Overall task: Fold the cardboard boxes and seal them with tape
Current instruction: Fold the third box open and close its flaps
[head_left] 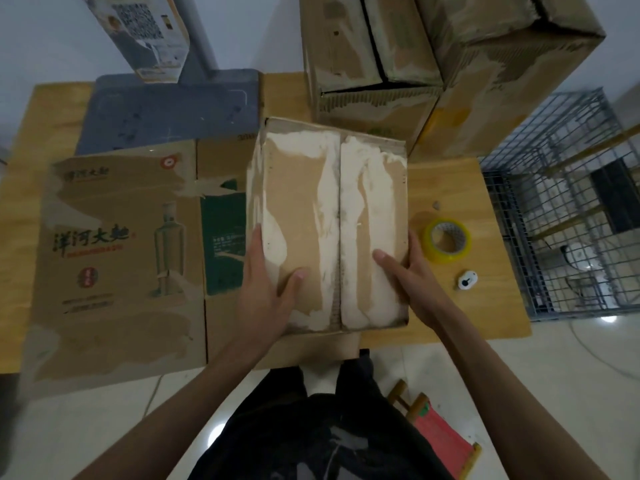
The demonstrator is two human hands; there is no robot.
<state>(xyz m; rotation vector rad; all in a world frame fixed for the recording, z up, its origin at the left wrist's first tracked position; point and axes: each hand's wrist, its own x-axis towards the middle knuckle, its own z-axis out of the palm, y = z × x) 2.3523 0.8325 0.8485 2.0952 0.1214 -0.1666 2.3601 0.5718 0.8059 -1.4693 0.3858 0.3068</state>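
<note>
Both hands clasp the folded box.
Left hand (265,289) and right hand (405,275) grip the cardboard box (329,220); tape roll (446,240) just right of the right hand.

Tall stacked brown cardboard boxes (450,64) run off the top edge | left hand's (266,285) fingers hidden behind worn brown cardboard box (329,220) | flattened printed carton's (117,258) small lettering blurred

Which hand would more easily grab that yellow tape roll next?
The right hand, probably. The yellow tape roll lies on the table just beside it, right of the box. The left hand grips the box's far side and would have to cross over.
</note>
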